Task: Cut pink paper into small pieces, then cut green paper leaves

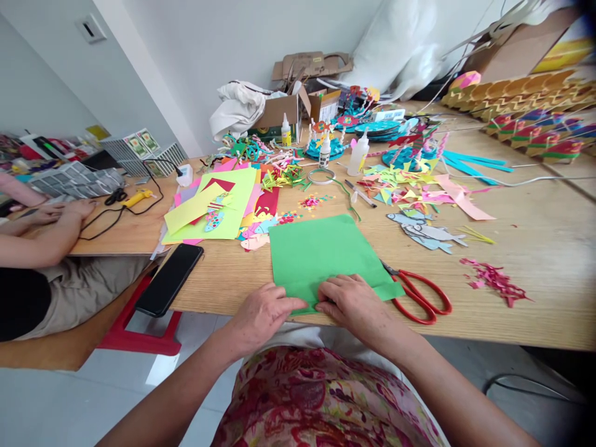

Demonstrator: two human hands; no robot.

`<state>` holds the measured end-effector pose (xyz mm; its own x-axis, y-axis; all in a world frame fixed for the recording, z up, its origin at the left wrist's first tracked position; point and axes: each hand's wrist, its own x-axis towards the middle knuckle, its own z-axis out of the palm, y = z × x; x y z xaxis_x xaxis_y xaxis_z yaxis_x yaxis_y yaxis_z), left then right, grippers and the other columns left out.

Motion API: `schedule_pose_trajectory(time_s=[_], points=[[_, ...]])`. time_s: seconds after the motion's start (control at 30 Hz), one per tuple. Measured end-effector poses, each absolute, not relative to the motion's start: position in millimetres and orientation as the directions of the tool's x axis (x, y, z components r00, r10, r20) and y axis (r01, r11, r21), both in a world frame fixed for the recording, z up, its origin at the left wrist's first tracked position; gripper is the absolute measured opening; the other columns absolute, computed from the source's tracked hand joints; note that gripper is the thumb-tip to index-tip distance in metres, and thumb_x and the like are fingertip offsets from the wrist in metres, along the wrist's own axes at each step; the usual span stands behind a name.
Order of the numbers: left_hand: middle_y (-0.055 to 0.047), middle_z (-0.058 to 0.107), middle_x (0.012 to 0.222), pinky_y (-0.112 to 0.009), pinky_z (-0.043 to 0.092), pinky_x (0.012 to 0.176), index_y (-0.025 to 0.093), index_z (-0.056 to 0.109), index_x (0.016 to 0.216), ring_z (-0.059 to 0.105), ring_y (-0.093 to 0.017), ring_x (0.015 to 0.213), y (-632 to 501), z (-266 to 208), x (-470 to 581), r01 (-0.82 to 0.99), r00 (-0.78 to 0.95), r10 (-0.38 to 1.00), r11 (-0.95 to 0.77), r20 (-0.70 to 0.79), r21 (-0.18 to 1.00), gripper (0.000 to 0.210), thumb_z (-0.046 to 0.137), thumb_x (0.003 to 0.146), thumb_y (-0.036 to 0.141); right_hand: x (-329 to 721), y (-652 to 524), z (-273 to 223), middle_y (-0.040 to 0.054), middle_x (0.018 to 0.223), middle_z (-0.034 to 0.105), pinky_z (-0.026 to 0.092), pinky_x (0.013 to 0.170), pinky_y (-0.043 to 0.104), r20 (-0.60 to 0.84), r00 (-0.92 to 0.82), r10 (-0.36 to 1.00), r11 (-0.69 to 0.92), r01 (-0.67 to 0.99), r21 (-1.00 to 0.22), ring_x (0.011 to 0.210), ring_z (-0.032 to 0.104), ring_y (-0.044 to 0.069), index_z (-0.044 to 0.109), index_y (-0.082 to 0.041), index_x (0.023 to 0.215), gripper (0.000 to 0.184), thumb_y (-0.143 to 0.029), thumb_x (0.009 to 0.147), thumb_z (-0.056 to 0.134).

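Fingers [293,303] of left hand [263,313], right hand [354,305] press green paper [323,251]; clamping: cannot tell; bottle label [325,155] illegible.

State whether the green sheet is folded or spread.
Mostly spread: the green sheet lies flat, its near edge apparently folded over under the left hand and right hand.

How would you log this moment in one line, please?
left hand: on near edge of green rectangular paper sheet; right hand: same edge; red-handled metal scissors: right of sheet
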<state>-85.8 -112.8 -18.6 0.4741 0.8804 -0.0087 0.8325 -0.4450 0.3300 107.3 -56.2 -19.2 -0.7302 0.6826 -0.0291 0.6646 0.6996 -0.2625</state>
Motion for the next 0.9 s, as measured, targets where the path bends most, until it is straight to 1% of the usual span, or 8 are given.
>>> schedule_pose_trajectory(time_s=[0.23,0.3,0.4,0.47,0.53,0.63,0.8,0.9], points=[[0.000,0.045,0.068,-0.021,0.033,0.058,0.036,0.059,0.104,0.043,-0.012,0.067,-115,-20,-88,0.824,0.524,0.851,-0.503,-0.014,0.261,0.030,0.041,0.086,0.020,108,-53,-22,0.0012,0.072,0.064,0.028,0.062,0.025,-0.028,-0.733,0.680,0.706,0.665,-0.244,0.071,0.056,0.016,0.059,-0.018,0.072,0.011,-0.027,0.078,0.058],[0.000,0.044,0.067,-0.022,0.032,0.058,0.037,0.059,0.105,0.042,-0.012,0.067,-115,-21,-88,0.824,0.531,0.847,-0.515,-0.004,0.238,0.030,0.040,0.087,0.022,109,-54,-24,0.0011,0.071,0.063,0.029,0.062,0.026,0.010,-0.725,0.689,0.706,0.668,-0.236,0.071,0.056,0.016,0.058,-0.018,0.074,0.012,-0.030,0.077,0.060],[0.000,0.042,0.066,-0.022,0.032,0.059,0.038,0.059,0.104,0.041,-0.012,0.066,-116,-23,-89,0.820,0.537,0.844,-0.526,0.013,0.225,0.029,0.039,0.087,0.026,114,-59,-24,0.0036,0.078,0.061,0.030,0.065,0.028,0.143,-0.710,0.689,0.723,0.658,-0.211,0.076,0.053,0.018,0.058,-0.018,0.079,0.012,-0.030,0.078,0.058],[0.000,0.041,0.066,-0.022,0.033,0.059,0.038,0.058,0.105,0.041,-0.012,0.066,-116,-24,-89,0.820,0.537,0.843,-0.528,0.019,0.221,0.028,0.039,0.087,0.028,118,-65,-24,0.0058,0.090,0.060,0.031,0.070,0.030,0.249,-0.724,0.643,0.766,0.616,-0.183,0.082,0.050,0.019,0.059,-0.018,0.083,0.010,-0.026,0.082,0.052],[0.000,0.041,0.067,-0.021,0.033,0.059,0.038,0.057,0.106,0.041,-0.012,0.067,-116,-25,-90,0.816,0.545,0.838,-0.536,0.022,0.215,0.029,0.038,0.088,0.029,123,-72,-25,0.0066,0.096,0.060,0.030,0.073,0.032,0.309,-0.770,0.557,0.830,0.532,-0.169,0.085,0.049,0.019,0.059,-0.019,0.090,0.014,-0.023,0.086,0.046],[0.000,0.040,0.066,-0.020,0.034,0.059,0.037,0.057,0.107,0.041,-0.012,0.067,-115,-23,-89,0.808,0.561,0.827,-0.552,0.018,0.206,0.030,0.036,0.088,0.029,127,-81,-31,0.0072,0.094,0.062,0.031,0.073,0.032,0.315,-0.826,0.468,0.884,0.435,-0.173,0.082,0.050,0.017,0.058,-0.018,0.100,0.022,-0.023,0.089,0.040],[0.000,0.041,0.068,-0.021,0.038,0.062,0.036,0.052,0.114,0.042,-0.013,0.068,-117,-18,-89,0.795,0.592,0.806,-0.587,0.018,0.154,0.032,0.038,0.087,0.024,131,-87,-43,0.0081,0.102,0.062,0.031,0.077,0.034,0.333,-0.827,0.452,0.892,0.427,-0.149,0.086,0.052,0.018,0.053,-0.018,0.114,0.030,-0.027,0.088,0.041],[-0.003,0.047,0.079,-0.024,0.042,0.068,0.031,0.052,0.115,0.046,-0.014,0.074,-121,-18,-92,0.770,0.627,0.775,-0.632,0.079,0.085,0.034,0.038,0.086,0.020,133,-87,-45,0.0076,0.107,0.061,0.031,0.077,0.035,0.335,-0.836,0.434,0.901,0.415,-0.129,0.089,0.051,0.018,0.051,-0.018,0.117,0.032,-0.027,0.089,0.041]])
